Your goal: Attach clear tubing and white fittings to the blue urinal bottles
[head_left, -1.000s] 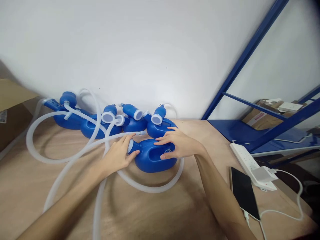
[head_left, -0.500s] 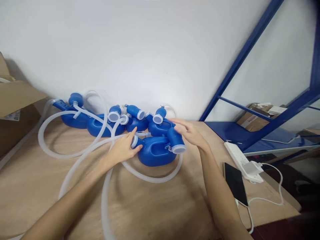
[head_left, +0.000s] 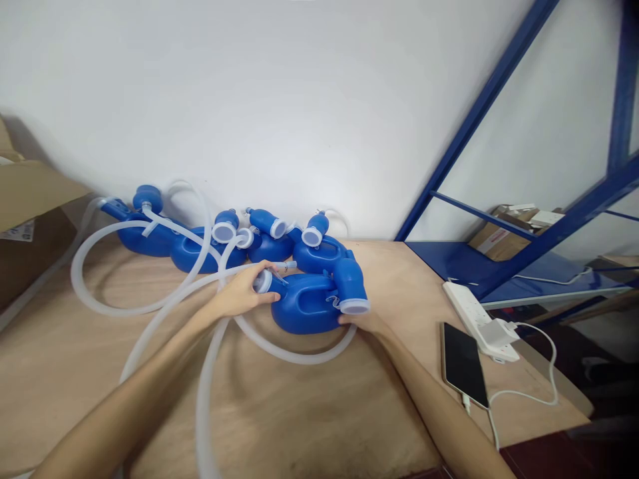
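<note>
A blue urinal bottle [head_left: 299, 309] with a moulded handle lies on its side at the front of a group. My left hand [head_left: 244, 291] is closed round its neck, beside the whitish cap [head_left: 262, 281]. At the other end my right hand [head_left: 367, 322] grips the bottle's lower right corner with the thumb in front; its other fingers are hidden. A blue funnel-like piece [head_left: 350, 279] with a white-rimmed mouth rests against that end. One clear hose [head_left: 299, 357] curves round the bottle's front. Behind stand more blue bottles [head_left: 319, 256] with similar pieces on top.
Long clear hoses [head_left: 144, 339] loop over the wooden table [head_left: 309, 419] on the left. An open cardboard box [head_left: 40, 199] stands at the far left. To the right lie a phone [head_left: 463, 364] and a white power strip [head_left: 476, 316], near a blue metal shelf [head_left: 439, 266].
My right hand has moved from behind the funnel-like piece down to the bottle's lower right corner. My left hand has stayed at the neck, its fingers now curled round it.
</note>
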Demonstrator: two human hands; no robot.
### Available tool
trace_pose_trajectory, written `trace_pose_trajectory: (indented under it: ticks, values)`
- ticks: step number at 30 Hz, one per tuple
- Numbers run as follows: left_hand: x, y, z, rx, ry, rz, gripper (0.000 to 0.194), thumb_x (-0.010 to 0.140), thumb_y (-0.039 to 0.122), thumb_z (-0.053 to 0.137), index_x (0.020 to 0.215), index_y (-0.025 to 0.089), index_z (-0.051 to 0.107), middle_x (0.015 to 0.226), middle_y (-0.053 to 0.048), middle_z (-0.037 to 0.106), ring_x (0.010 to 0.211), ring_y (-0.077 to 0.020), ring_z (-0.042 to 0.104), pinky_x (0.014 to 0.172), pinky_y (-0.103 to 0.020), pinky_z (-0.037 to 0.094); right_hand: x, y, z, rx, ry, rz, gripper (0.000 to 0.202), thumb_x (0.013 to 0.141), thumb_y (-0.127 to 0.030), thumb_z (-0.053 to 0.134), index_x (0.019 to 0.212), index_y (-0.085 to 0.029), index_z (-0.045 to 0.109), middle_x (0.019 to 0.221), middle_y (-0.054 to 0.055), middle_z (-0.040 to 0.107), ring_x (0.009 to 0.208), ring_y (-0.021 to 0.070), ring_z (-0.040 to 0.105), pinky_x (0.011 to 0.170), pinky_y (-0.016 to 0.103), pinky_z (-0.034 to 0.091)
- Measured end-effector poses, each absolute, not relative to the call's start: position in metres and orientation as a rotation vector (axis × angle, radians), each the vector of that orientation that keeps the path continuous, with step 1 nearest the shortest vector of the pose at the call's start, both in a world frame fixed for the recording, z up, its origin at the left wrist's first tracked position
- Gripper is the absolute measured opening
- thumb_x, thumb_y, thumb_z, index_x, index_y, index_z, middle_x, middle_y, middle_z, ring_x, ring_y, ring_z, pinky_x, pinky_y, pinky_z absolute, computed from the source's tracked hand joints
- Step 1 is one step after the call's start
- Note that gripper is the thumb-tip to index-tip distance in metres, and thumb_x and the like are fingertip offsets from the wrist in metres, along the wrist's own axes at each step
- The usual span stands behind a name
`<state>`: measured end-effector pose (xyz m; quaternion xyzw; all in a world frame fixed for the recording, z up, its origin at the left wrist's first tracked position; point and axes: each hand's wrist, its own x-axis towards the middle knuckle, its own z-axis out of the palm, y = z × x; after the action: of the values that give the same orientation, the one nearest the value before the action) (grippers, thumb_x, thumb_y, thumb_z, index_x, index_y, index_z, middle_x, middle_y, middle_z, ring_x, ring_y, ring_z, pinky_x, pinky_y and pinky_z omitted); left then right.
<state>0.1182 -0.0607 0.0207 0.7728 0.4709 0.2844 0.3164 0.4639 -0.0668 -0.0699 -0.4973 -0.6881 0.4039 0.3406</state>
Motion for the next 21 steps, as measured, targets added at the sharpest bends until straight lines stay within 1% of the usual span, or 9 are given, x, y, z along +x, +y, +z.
trace_pose_trajectory:
  ticks: [4,6,9,11,13,15,17,19,21]
  values:
    - [0.108,-0.056,0.031,2.108,1.213,0.569,0.054,0.078,0.058,0.075,0.115,0.022,0.062,0.121,-0.009,0.070,0.108,-0.0313,0.065,0.095,-0.045,0.051,0.451,-0.072,-0.073,-1.353,-1.635,1.188,0.066,0.061,-0.071,0.089,0.106,-0.024,0.079,0.121,0.013,0.079,0.118,0.0358,0.073,0.109,0.053,0.057]
    - [0.106,-0.054,0.039,2.159,1.188,0.502,0.055,0.078,0.060,0.074,0.115,0.022,0.062,0.122,-0.008,0.070,0.110,-0.0306,0.064,0.095,-0.042,0.050,0.448,-0.074,-0.076,-1.367,-1.602,1.208,0.063,0.059,-0.064,0.092,0.106,-0.024,0.078,0.121,0.012,0.079,0.117,0.0356,0.073,0.108,0.054,0.058]
    - [0.111,-0.055,0.049,2.186,1.250,0.412,0.065,0.079,0.069,0.071,0.124,0.023,0.061,0.128,-0.008,0.070,0.116,-0.0315,0.065,0.096,-0.040,0.051,0.448,-0.074,-0.080,-1.381,-1.543,1.180,0.063,0.053,-0.055,0.097,0.106,-0.026,0.078,0.125,0.010,0.078,0.118,0.0359,0.073,0.107,0.055,0.059]
    - [0.119,-0.059,0.051,2.187,1.448,0.335,0.073,0.079,0.078,0.066,0.127,0.023,0.061,0.124,-0.010,0.072,0.112,-0.0341,0.068,0.090,-0.040,0.052,0.449,-0.073,-0.082,-1.373,-1.532,1.159,0.061,0.052,-0.051,0.098,0.104,-0.027,0.078,0.126,0.008,0.077,0.119,0.0356,0.073,0.108,0.054,0.059]
    - [0.128,-0.065,0.047,2.199,1.723,0.288,0.075,0.084,0.085,0.054,0.118,0.019,0.064,0.110,-0.013,0.075,0.100,-0.0373,0.072,0.079,-0.040,0.052,0.449,-0.072,-0.083,-1.367,-1.530,1.172,0.057,0.053,-0.049,0.098,0.102,-0.026,0.079,0.119,0.008,0.080,0.115,0.0352,0.074,0.107,0.054,0.059]
    - [0.135,-0.069,0.036,2.275,1.899,0.309,0.068,0.095,0.078,0.039,0.105,0.016,0.064,0.096,-0.015,0.075,0.090,-0.0378,0.073,0.073,-0.041,0.050,0.449,-0.072,-0.085,-1.362,-1.520,1.188,0.053,0.054,-0.048,0.097,0.099,-0.025,0.079,0.113,0.007,0.081,0.111,0.0349,0.076,0.103,0.054,0.061]
    - [0.136,-0.070,0.023,2.407,1.939,0.371,0.059,0.104,0.063,0.028,0.097,0.016,0.062,0.087,-0.014,0.074,0.084,-0.0358,0.073,0.071,-0.040,0.048,0.450,-0.072,-0.086,-1.350,-1.513,1.183,0.049,0.053,-0.048,0.097,0.093,-0.025,0.079,0.110,0.006,0.082,0.108,0.0343,0.077,0.100,0.052,0.063]
    - [0.130,-0.068,0.011,2.571,1.868,0.415,0.053,0.106,0.052,0.025,0.095,0.016,0.062,0.087,-0.014,0.073,0.083,-0.0336,0.073,0.070,-0.039,0.049,0.451,-0.071,-0.087,-1.323,-1.522,1.142,0.046,0.052,-0.046,0.098,0.089,-0.027,0.079,0.105,0.004,0.082,0.107,0.0335,0.077,0.100,0.051,0.064]
    - [0.120,-0.061,0.004,2.739,1.725,0.429,0.052,0.105,0.051,0.027,0.099,0.014,0.063,0.092,-0.016,0.074,0.085,-0.0329,0.074,0.070,-0.038,0.051,0.452,-0.071,-0.087,-1.281,-1.542,1.084,0.042,0.050,-0.044,0.099,0.084,-0.029,0.079,0.095,0.002,0.082,0.105,0.0327,0.077,0.099,0.049,0.064]
